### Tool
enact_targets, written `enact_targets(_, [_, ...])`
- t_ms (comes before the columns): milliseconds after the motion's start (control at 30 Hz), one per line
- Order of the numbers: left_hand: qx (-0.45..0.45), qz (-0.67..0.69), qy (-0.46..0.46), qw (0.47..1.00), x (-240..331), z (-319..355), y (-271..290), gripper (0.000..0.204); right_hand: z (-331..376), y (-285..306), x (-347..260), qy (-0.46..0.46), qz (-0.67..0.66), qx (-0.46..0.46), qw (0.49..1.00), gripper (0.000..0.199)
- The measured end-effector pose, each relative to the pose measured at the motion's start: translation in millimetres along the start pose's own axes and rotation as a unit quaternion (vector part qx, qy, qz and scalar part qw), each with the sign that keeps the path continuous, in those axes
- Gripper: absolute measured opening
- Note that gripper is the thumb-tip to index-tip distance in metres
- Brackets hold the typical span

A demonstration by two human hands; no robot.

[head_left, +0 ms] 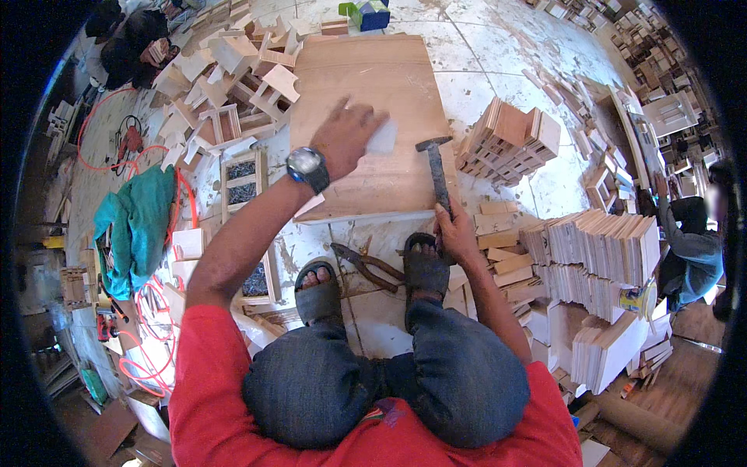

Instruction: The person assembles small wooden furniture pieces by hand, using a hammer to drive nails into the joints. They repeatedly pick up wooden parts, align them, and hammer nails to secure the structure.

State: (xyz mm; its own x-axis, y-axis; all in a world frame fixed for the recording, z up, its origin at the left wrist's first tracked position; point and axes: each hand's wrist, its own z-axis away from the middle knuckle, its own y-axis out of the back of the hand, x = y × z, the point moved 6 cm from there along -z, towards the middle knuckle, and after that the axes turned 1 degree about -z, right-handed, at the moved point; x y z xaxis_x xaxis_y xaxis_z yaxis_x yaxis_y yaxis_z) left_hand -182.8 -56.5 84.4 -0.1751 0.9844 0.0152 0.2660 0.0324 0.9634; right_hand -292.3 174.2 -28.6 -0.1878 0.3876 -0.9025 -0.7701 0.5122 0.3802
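My left hand [346, 134] presses a small pale block [383, 138] down on a large brown wooden board [373, 78] lying on the floor in front of me. A wristwatch sits on that wrist. My right hand [457, 232] grips the handle of a hammer [436, 167], whose head rests on the board just right of the block. I am squatting, both sandalled feet at the board's near edge.
Pliers [369, 267] lie between my feet. Stacks of small wooden pieces [510, 140] and thin panels [595, 249] stand at right. Wooden frames [233, 86] pile up at the far left, beside a teal cloth [136, 226] and orange hose [148, 311]. Another person [689, 249] sits at the right edge.
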Motion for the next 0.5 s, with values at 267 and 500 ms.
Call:
enact_targets(267, [0.046,0.435,0.222,0.872,-19,40,-45,0.083,-25,3,-22,0.021,0.135,0.015,0.99,0.037])
enact_targets(500, [0.096,0.185,0.387,0.898,-23,118,-26,0.084,-26,-7,-51,0.064,0.335,0.103,0.934,0.034])
